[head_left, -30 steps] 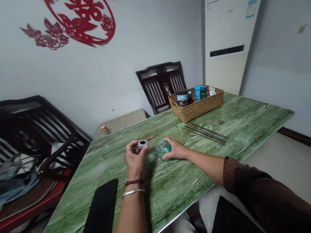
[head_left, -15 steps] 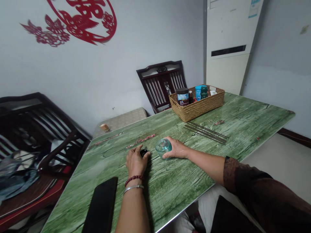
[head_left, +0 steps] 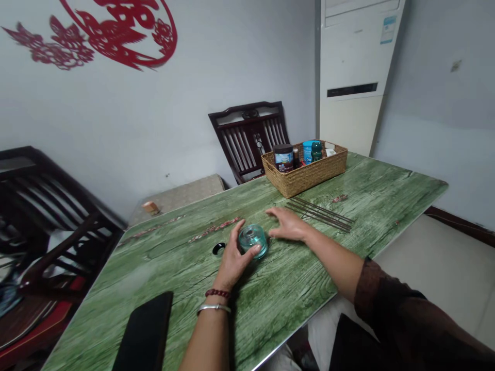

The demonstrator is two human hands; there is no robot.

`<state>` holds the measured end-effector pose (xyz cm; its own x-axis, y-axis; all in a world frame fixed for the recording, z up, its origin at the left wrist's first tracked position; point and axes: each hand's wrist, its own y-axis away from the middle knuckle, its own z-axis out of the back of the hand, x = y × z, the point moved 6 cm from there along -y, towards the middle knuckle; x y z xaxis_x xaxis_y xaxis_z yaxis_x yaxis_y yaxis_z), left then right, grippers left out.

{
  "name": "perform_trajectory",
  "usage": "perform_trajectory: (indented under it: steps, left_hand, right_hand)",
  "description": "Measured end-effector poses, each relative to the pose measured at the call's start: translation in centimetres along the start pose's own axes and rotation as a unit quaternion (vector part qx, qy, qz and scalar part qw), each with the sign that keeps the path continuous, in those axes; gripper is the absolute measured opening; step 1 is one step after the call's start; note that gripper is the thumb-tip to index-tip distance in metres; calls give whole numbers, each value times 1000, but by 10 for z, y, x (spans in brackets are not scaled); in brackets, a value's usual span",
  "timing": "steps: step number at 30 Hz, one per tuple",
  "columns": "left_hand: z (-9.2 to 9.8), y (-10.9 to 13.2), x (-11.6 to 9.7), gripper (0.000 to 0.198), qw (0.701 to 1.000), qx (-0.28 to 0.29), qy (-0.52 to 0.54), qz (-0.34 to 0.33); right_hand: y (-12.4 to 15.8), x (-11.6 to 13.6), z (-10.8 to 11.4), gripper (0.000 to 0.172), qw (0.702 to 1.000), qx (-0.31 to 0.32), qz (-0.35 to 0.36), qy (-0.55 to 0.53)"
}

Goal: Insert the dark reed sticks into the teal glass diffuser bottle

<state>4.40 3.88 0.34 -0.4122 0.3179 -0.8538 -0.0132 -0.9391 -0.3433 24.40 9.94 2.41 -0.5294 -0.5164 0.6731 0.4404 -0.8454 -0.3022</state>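
On the green wood-grain desk, the left hand half closes its grip around a round clear teal glass jar, steadying it, while the open, empty right hand hovers just beside

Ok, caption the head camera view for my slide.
Left hand holds a glass jar on a green table, right hand open beside it, black cap nearby.

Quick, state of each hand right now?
Left hand: closed on the glass jar.
Right hand: open, holding nothing.
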Motion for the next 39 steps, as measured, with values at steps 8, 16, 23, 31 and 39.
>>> perform_trajectory:
  steps: [8,16,23,31,39]
  left_hand:
    - [-2,-2,4,89,1000,16,2,26]
    - [-2,-3,1,84,1000,10,1,12]
    - [-3,-4,-1,84,1000,16,14,5]
    - [-5,-5,1,84,999,22,30,0]
    - [-6,-4,-4,81,999,29,35,-7]
  right_hand:
    - [15,-61,71,23,918,-7,-273,286]
    - [14,-53,53,32,912,26,-256,320]
    - [9,10,62,21,964,-95,-104,224]
    - [-2,104,85,21,921,-243,174,-248]
    - [-27,106,53,33,913,-208,148,-317]
